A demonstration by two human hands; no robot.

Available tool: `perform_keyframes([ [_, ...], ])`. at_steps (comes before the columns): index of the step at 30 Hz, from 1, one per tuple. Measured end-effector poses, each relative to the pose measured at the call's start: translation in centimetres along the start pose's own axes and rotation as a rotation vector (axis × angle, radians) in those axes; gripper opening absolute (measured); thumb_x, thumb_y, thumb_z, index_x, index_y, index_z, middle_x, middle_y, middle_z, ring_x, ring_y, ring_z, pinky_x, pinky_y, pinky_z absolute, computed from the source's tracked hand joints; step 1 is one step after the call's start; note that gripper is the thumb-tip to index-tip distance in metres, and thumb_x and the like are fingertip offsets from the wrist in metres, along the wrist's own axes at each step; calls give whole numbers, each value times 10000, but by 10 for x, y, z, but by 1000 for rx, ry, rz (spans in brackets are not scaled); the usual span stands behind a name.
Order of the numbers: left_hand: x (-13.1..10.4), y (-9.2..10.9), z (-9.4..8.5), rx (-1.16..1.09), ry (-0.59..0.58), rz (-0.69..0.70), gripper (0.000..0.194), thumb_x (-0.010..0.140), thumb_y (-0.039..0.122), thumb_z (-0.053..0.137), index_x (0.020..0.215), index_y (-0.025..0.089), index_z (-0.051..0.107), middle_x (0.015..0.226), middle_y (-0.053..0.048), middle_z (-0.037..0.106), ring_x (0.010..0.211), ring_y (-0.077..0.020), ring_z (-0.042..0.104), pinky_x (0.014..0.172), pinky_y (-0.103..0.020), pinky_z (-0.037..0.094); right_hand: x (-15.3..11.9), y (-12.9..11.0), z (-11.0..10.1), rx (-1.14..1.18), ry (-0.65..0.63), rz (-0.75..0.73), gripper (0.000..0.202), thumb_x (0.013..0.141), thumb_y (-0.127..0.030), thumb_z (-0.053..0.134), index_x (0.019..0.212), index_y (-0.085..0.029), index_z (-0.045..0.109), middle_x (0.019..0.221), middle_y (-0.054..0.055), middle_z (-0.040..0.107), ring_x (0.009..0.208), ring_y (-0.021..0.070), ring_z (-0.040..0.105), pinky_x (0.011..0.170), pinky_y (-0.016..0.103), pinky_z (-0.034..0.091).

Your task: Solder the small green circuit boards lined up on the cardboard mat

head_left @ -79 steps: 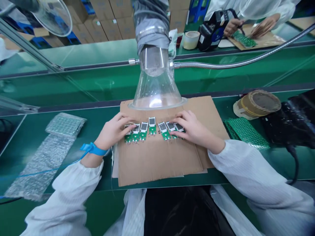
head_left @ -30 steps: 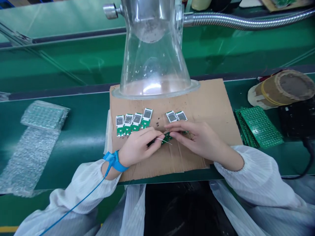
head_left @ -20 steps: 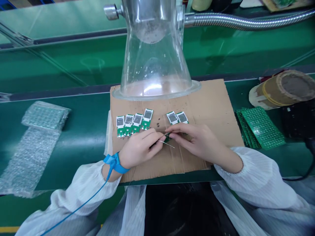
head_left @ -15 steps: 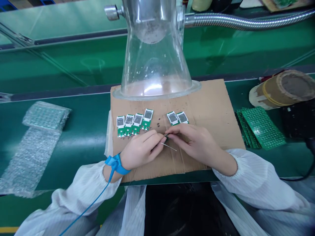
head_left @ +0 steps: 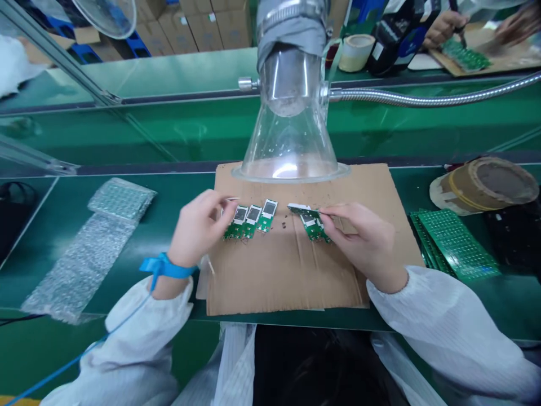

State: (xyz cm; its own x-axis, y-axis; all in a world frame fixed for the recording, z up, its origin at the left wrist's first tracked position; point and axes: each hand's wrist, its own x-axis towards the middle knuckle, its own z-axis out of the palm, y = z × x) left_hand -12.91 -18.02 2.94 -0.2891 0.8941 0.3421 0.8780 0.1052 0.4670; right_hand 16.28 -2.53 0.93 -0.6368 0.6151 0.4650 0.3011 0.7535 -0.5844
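Over a flat brown cardboard sheet (head_left: 274, 270), the right hand (head_left: 363, 237) pinches one end of a thin green circuit board (head_left: 303, 209), probably light, stiff and fragile, best held by its edges. The left hand (head_left: 200, 225) pinches a thin pale strand (head_left: 232, 198).

The loose left sleeve (head_left: 139, 327) and right sleeve (head_left: 452, 332) are white, finely striped and gathered into elastic cuffs (head_left: 393, 294). A flat, bright-blue wrist strap (head_left: 173, 268) rings the left wrist (head_left: 165, 288), trailing a thin blue cord (head_left: 91, 352). White coat panels (head_left: 234, 358) flank black clothing (head_left: 287, 361).
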Motion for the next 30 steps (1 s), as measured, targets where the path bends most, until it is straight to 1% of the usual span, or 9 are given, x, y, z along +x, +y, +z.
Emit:
perform_keyframes([
  [2, -1, -30, -14, 71, -55, -93, 314, 1074, 473, 638, 1172, 197, 749, 926, -39, 743, 753, -174, 663, 726, -301, 538, -1, 0, 10, -76, -94, -142, 200, 1105, -279, 579, 1126, -287, 778, 1079, 81, 826, 1008, 284, 770, 910, 479, 611],
  [4, -6, -52, -20, 91, -171, -71, 420, 1067, 550, 635, 1284, 203, 730, 918, -38, 713, 781, -195, 659, 739, -312, 538, -7, -4, 23, -117, -235, -306, 264, 1114, -201, 517, 1158, -250, 772, 1102, 101, 805, 1039, 287, 742, 915, 475, 596],
  [8, -9, -65, -12, 112, -366, 73, 558, 1070, 652, 582, 1473, 275, 663, 1058, -63, 648, 852, -212, 668, 719, -307, 543, -16, -11, 39, -213, -342, -449, 241, 1121, -178, 514, 1176, -155, 748, 1087, 140, 751, 1012, 283, 691, 864, 437, 587],
  [13, 15, -66, 8, 181, -397, 274, 648, 1037, 725, 582, 1545, 324, 616, 1388, -124, 578, 903, -200, 695, 678, -284, 543, -1, -13, 32, -216, -432, -398, 251, 1132, -308, 547, 1199, -148, 729, 1198, 159, 734, 1079, 302, 685, 909, 456, 592],
  [18, 33, -69, 28, 205, -399, 457, 630, 1065, 743, 496, 1469, 295, 678, 1348, -120, 651, 917, -202, 710, 605, -251, 465, 40, -15, 46, -298, -443, -196, 398, 1098, -457, 609, 1318, -138, 701, 1283, 179, 703, 1164, 353, 641, 980, 505, 543],
  [20, 33, -69, 32, 197, -375, 458, 610, 1079, 723, 487, 1439, 275, 692, 1331, -113, 676, 895, -190, 706, 610, -251, 460, 53, -15, 58, -373, -455, -128, 490, 1073, -504, 641, 1379, -124, 678, 1292, 198, 683, 1180, 385, 611, 970, 522, 519],
  [24, 26, -67, 36, 189, -318, 446, 608, 1091, 717, 465, 1403, 253, 705, 1291, -107, 689, 844, -175, 692, 619, -263, 470, 61, -14, 68, -374, -540, -179, 393, 1091, -450, 620, 1321, -146, 716, 1256, 183, 665, 1162, 363, 581, 963, 486, 478],
  [27, 22, -60, 37, 205, -300, 428, 614, 1098, 714, 444, 1358, 230, 718, 1261, -114, 682, 827, -176, 686, 599, -267, 460, 58, -11, 62, -315, -568, -243, 420, 1098, -473, 598, 1371, -173, 706, 1266, 170, 668, 1169, 358, 570, 999, 498, 461],
  [30, 23, -55, 33, 209, -317, 377, 662, 1072, 754, 465, 1402, 227, 691, 1243, -119, 666, 842, -192, 689, 587, -271, 459, 55, -2, 45, -234, -514, -224, 471, 1104, -536, 559, 1402, -195, 690, 1273, 160, 662, 1198, 357, 574, 1041, 517, 460],
])
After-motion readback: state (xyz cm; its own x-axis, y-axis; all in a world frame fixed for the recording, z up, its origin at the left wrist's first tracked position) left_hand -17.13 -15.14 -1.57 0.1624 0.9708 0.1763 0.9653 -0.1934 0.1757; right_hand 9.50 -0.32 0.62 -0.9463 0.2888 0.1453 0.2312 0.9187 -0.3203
